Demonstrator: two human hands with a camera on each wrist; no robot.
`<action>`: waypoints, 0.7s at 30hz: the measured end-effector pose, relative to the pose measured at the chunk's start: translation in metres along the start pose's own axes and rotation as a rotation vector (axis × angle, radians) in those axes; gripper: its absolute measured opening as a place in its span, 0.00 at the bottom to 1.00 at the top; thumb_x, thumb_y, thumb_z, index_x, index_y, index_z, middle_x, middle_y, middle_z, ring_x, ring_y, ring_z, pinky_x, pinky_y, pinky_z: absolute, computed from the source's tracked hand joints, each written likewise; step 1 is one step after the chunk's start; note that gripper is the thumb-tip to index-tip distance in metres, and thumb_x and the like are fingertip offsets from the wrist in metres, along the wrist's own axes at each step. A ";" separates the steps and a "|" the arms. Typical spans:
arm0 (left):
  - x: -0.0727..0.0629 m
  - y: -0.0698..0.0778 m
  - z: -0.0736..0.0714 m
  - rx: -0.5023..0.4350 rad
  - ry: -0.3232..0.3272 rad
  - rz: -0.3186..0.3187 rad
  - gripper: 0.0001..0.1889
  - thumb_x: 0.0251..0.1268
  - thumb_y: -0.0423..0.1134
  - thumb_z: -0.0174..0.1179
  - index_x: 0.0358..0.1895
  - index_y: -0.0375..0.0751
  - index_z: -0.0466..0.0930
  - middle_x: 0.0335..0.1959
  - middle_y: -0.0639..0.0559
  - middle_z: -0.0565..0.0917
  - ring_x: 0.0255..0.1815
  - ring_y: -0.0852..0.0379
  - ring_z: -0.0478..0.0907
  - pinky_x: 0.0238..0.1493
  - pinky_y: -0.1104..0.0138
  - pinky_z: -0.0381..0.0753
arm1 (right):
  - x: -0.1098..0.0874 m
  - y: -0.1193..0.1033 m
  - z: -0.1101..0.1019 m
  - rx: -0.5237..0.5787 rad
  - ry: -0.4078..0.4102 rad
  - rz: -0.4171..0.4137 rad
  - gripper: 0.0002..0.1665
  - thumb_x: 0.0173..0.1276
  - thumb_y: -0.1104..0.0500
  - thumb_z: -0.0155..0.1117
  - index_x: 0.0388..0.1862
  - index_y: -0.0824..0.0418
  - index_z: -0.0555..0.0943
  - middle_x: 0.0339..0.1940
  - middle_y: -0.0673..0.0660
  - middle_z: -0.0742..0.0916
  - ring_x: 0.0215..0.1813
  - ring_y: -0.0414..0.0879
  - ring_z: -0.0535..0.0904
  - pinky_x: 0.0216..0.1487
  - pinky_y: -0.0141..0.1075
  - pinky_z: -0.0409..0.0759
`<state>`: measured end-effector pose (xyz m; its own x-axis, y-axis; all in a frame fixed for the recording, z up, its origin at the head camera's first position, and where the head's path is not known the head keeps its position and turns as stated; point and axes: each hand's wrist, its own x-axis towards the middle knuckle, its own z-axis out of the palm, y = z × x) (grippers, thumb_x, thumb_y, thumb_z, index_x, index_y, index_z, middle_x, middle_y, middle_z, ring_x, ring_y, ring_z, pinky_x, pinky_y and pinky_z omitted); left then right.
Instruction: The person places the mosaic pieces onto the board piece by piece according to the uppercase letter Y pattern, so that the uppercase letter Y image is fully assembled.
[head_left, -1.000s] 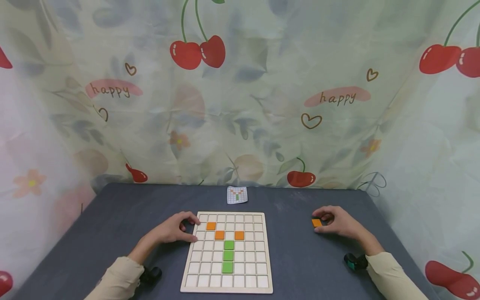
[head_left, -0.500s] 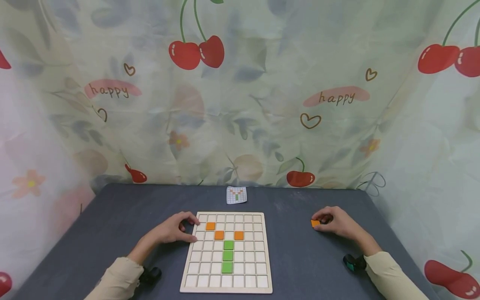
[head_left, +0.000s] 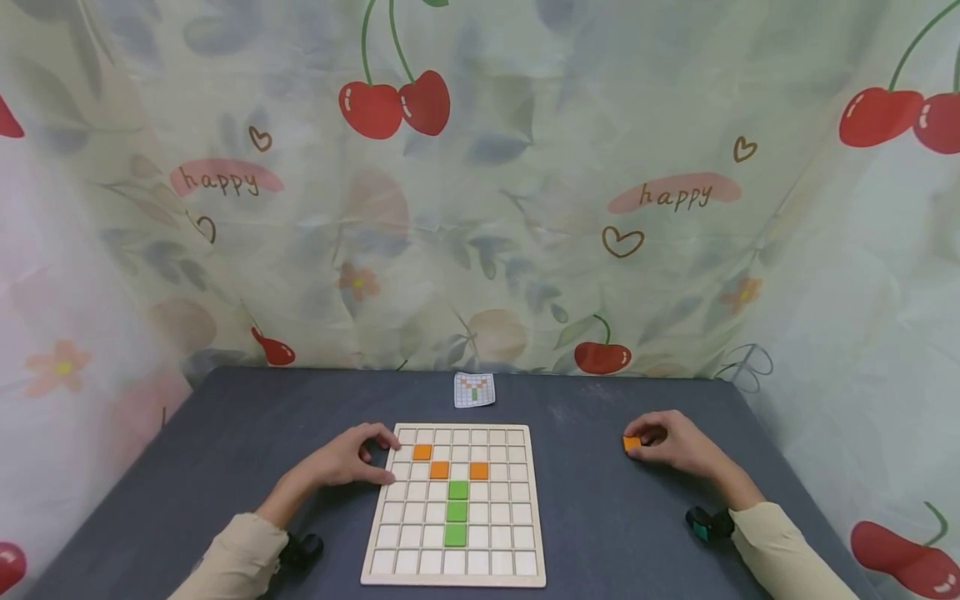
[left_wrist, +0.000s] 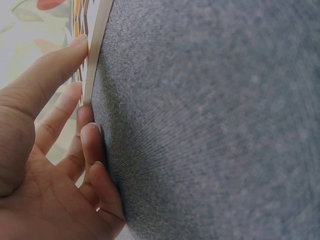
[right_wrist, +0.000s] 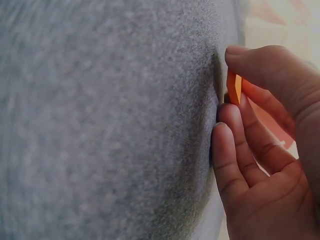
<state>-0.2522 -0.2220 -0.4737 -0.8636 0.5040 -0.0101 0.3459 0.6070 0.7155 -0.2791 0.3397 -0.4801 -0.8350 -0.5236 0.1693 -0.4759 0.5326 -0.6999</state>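
A pale wooden grid board [head_left: 453,575] lies on the dark grey table in the head view. Three orange tiles, one of them this orange tile [head_left: 422,452], and a column of three green tiles [head_left: 457,512] sit in its squares. My left hand [head_left: 352,455] rests at the board's left edge, thumb and fingertips spread apart and touching the rim; the left wrist view shows the thumb over the board [left_wrist: 93,60]. Off to the right, my right hand [head_left: 675,444] pinches a loose orange tile [right_wrist: 235,87] between thumb and fingers, low over the table.
A small printed card [head_left: 474,390] with a coloured grid pattern lies behind the board. Black wrist devices, including this wrist camera [head_left: 708,524], are strapped near both cuffs. A cherry-patterned curtain [head_left: 525,208] closes off the back and sides of the table.
The right fingers have shifted slightly on the orange tile, and the dark patch above it is no longer visible. My left hand and the board stay in place.
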 end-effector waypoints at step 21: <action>0.001 -0.001 0.000 -0.010 -0.004 -0.015 0.21 0.57 0.41 0.78 0.52 0.41 0.81 0.48 0.47 0.76 0.46 0.48 0.70 0.44 0.59 0.72 | 0.014 -0.020 0.015 0.072 -0.012 -0.082 0.16 0.68 0.62 0.73 0.52 0.69 0.85 0.45 0.58 0.87 0.39 0.47 0.82 0.40 0.37 0.81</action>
<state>-0.2532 -0.2224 -0.4744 -0.8671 0.4975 -0.0231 0.3296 0.6080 0.7223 -0.2768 0.3117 -0.4746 -0.7906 -0.5714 0.2200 -0.5209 0.4388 -0.7322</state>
